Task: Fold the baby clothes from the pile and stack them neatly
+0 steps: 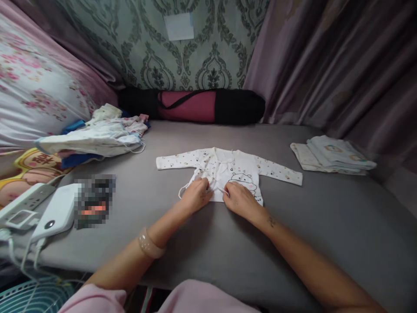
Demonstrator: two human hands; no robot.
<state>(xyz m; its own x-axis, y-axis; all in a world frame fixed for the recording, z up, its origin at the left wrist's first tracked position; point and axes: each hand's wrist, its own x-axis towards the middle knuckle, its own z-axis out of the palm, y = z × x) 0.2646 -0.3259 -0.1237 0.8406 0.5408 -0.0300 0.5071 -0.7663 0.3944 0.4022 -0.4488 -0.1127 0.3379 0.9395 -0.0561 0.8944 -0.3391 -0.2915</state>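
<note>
A small white baby shirt (243,164) lies flat with both sleeves spread, printed with little figures and a cartoon animal on its front. At its lower front, my left hand (196,194) is closed, its fingers pressed on the cloth; what they pinch is hidden. Close beside it, my right hand (240,198) pinches a thin white tie string (222,190) near the middle of the shirt. Another tie loop (181,190) sticks out at the shirt's left side.
Folded clothes (339,154) are stacked at the right, and a loose clothes pile (97,134) lies at the left. A power bank (57,213) and power strip (28,200) sit at the left edge. A long black-and-red bag (192,105) lies along the wall.
</note>
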